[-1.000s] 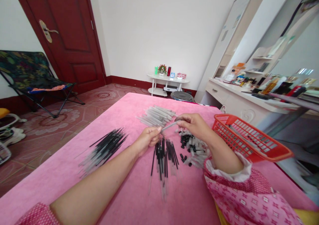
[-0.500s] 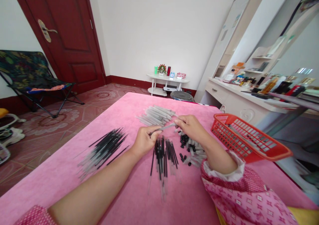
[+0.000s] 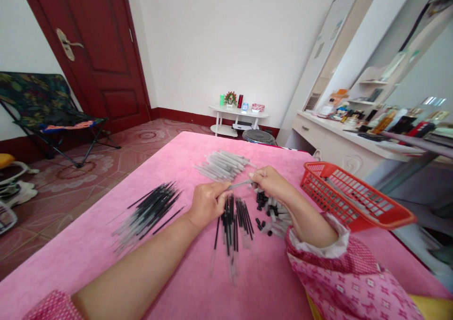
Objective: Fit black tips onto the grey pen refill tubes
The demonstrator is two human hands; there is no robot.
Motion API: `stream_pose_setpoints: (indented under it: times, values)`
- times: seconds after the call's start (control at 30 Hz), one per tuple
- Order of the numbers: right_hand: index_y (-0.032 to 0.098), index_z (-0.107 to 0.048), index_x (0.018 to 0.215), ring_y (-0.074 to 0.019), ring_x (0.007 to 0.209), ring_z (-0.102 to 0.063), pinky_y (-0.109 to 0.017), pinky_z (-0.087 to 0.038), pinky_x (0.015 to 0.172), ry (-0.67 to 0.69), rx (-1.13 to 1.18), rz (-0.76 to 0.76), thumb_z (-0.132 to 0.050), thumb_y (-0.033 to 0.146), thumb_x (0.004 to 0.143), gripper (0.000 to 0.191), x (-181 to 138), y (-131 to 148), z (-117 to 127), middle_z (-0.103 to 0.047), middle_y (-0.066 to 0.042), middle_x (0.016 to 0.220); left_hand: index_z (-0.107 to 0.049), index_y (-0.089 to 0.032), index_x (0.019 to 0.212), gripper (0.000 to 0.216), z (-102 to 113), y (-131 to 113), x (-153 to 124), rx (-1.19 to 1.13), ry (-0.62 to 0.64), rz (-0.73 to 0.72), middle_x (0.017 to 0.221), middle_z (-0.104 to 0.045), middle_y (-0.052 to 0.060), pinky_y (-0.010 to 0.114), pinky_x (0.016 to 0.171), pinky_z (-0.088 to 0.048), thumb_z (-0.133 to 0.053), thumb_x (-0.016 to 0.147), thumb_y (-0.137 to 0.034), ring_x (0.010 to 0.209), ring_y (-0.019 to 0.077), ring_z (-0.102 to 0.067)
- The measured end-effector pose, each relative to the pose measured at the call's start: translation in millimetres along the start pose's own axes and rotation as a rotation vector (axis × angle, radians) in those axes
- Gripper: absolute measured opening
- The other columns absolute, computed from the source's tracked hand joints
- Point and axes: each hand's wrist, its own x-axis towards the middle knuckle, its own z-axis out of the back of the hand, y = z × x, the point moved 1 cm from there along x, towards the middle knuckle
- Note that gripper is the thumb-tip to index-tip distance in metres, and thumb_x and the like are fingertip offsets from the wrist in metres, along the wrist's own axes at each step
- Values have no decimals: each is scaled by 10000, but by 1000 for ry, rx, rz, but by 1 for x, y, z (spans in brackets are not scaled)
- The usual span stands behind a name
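Observation:
Both hands hold one grey pen barrel (image 3: pixel 241 184), its middle showing between them above the pink cloth. My left hand (image 3: pixel 208 202) is closed around its left end, and my right hand (image 3: pixel 268 181) pinches the right end. Just below my left hand lie black-and-clear pen refills (image 3: pixel 233 225), fanned out loosely. A pile of grey pen barrels (image 3: pixel 221 164) rests beyond the hands. Black pen caps and plugs (image 3: pixel 264 199) and frosted pieces (image 3: pixel 281 221) lie under and beside my right forearm. Further left is a larger heap of refills (image 3: pixel 150 214).
A red plastic basket (image 3: pixel 354 202) with greyish pieces inside stands at the table's right side. Pink cloth (image 3: pixel 170 169) covers the table. Behind are a low white stand (image 3: pixel 237 114), a cosmetics-laden dresser (image 3: pixel 336 136) and a folding chair (image 3: pixel 53 107) at left.
My right hand has come slightly lower, so the pen barrel now lies nearer level. My left fingers have closed further over its left end. The piles look unchanged.

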Motion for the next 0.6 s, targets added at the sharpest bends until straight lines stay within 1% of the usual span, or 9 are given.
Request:
stream_pose_setpoints:
  times: [0.17,0.3,0.4,0.47,0.53,0.6]
  values:
    - [146,-535,522,-63,357,-302,-217,-195,398,27,41,-25,-449,367,790,359,0,1,0,-398,35,392,-676,-143,957,216,1,-3,-1,50,-17,-32,727,-702,69,256,574,-485,-527,815,-209,612,154,-639]
    - [151,-519,512,-54,327,-263,-205,-212,370,59,113,-40,-447,355,794,355,-2,2,3,-353,52,363,-682,-147,959,226,0,-5,-2,17,-6,11,773,-711,76,265,610,-488,-519,819,-217,653,164,-649]
    - [146,-534,526,-50,323,-275,-192,-225,347,58,182,-21,-473,376,786,352,-4,4,5,-352,58,367,-683,-157,977,246,-2,-7,1,-95,41,128,869,-714,83,280,676,-486,-505,833,-246,741,181,-653]
    - [147,-532,541,-49,333,-309,-181,-254,341,30,270,21,-508,408,772,349,-5,8,4,-375,58,391,-677,-154,973,256,-3,-8,5,-248,59,252,892,-706,78,278,693,-476,-494,843,-276,774,183,-641]
    - [156,-507,546,-51,344,-343,-178,-307,348,-25,406,58,-524,453,763,368,-5,13,2,-403,56,416,-669,-146,929,260,-5,-9,8,-424,66,365,850,-691,62,266,681,-461,-488,847,-314,764,176,-618]
    - [160,-498,563,-55,357,-379,-186,-363,364,-67,537,76,-547,481,745,372,-4,17,-1,-444,51,444,-657,-137,842,286,-6,-10,11,-573,96,440,721,-651,35,247,625,-436,-490,844,-369,669,150,-581]
